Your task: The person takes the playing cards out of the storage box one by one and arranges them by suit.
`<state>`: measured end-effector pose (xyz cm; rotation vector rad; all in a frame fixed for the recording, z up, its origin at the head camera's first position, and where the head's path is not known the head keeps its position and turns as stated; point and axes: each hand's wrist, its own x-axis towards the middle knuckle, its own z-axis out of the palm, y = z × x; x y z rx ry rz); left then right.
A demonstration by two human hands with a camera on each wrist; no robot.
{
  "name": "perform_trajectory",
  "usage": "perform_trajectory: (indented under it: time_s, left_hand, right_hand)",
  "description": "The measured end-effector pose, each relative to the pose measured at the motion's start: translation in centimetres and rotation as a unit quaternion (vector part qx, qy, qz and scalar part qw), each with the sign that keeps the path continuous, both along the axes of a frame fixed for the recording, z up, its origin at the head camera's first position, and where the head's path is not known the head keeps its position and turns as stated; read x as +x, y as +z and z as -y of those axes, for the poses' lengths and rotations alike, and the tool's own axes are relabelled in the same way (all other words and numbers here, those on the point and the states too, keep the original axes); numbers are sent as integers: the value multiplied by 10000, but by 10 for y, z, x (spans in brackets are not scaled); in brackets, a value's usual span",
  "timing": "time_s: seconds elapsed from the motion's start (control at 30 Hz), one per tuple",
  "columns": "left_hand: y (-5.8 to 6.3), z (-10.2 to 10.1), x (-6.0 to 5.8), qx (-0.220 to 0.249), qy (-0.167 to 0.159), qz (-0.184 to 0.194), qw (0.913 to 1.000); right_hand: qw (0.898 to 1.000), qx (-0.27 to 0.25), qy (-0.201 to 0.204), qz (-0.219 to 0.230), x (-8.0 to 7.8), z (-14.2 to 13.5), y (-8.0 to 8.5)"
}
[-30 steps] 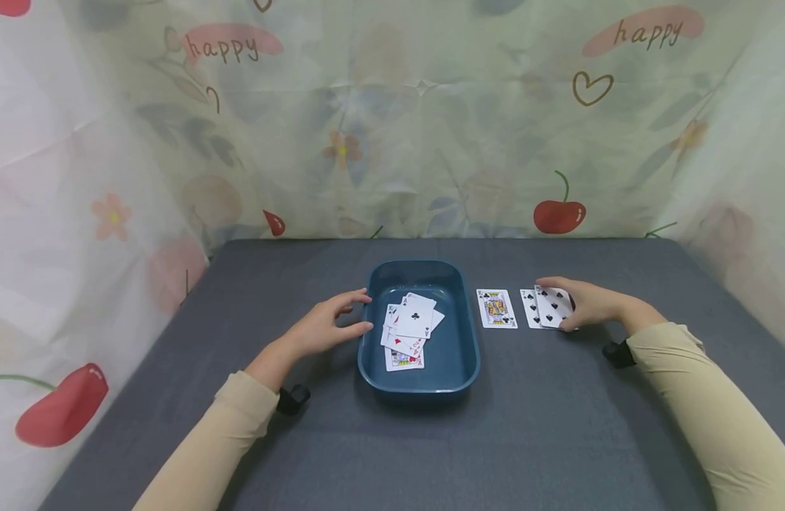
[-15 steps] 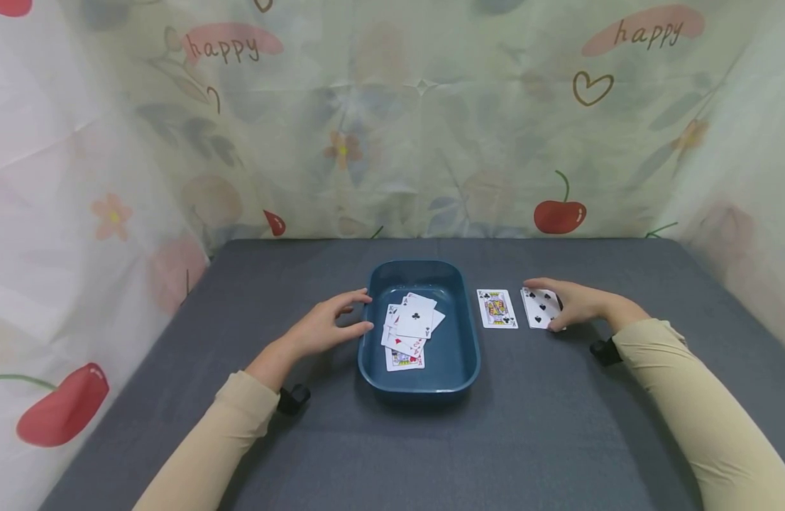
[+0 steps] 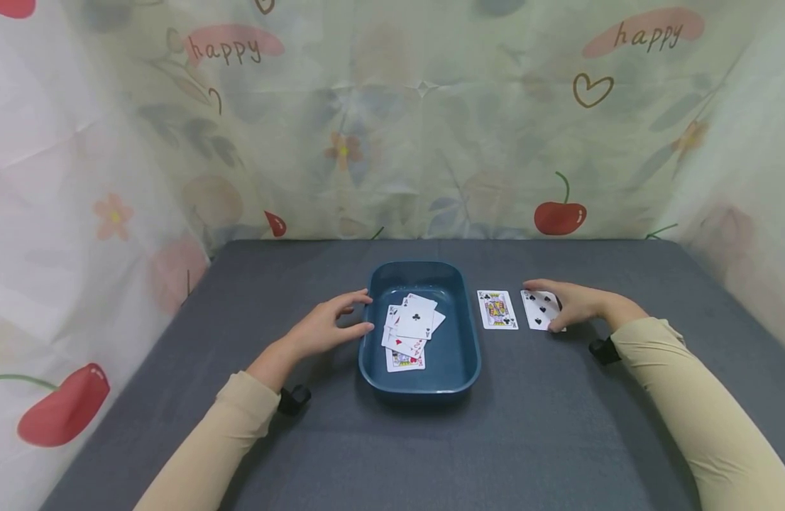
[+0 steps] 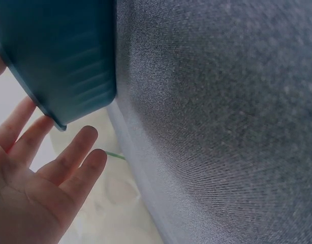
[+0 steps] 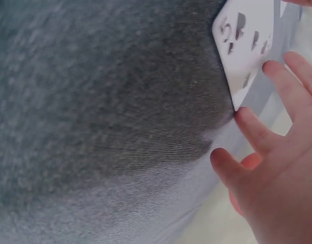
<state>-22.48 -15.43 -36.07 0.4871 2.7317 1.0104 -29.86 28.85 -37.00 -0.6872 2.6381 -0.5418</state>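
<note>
In the head view my right hand (image 3: 574, 301) holds a black-suited playing card (image 3: 538, 312) on the cloth, with the thumb at its near edge and a finger at its far edge. Whether another card lies under it cannot be told. The right wrist view shows fingertips along one side of that playing card (image 5: 245, 40). A king of clubs (image 3: 497, 310) lies face up just to its left. My left hand (image 3: 322, 326) touches the left rim of a blue bin (image 3: 453, 372) with fingers extended; the left wrist view shows the bin (image 4: 69, 61) beside those spread fingers.
Inside the bin several playing cards (image 3: 415, 319) lie face up in an overlapping pile, an ace of clubs on top. Grey cloth (image 3: 527, 426) covers the table, and a printed curtain (image 3: 418, 142) hangs behind it.
My right hand slid its card left until it covered the black-suited card that was partly showing beneath it. It then stayed there. The left hand and the bin have not moved.
</note>
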Motion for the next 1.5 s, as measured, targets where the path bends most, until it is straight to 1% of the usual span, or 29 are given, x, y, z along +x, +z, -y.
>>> perform_trajectory:
  time_s: [0.1,0.17,0.23,0.37,0.47,0.6,0.73,0.87,1.03,1.27,1.5]
  left_hand:
    - [-1,0,-1,2,-17,-24,10000]
    - [-1,0,-1,3,-14,-23,10000]
    - [-2,0,-1,0,-5,-24,10000]
    - [-1,0,-1,6,-22,-33,10000]
    - [0,0,0,19,-31,-35,10000]
    - [0,0,0,11,-25,-25,10000]
    - [-2,1,-2,-8,-11,-25,10000]
    - [-2,0,-1,-5,20,-30,10000]
    - [-2,1,-1,-35,24,-67,10000]
    - [-3,2,-3,-12,-31,-93,10000]
    - [-5,1,-4,-15,5,-61,10000]
  right_hand:
    - [9998,-153,-53,-73,0,0,1]
    - [9993,-347,-93,-124,1,1,4]
    - [9983,-559,-135,-124,2,3,8]
    - [9963,-846,-79,-164,4,12,20]
    - [9946,-996,26,-282,6,22,30]
    - [9901,-1336,209,-369,8,36,41]
    - [9848,-1649,394,-366,9,53,50]
    - [9806,-1850,536,-367,10,71,58]
    - [9769,-2006,608,-417,13,95,64]
    - [9703,-2329,586,-283,18,129,72]
    - [9642,-2580,584,-181,16,156,69]
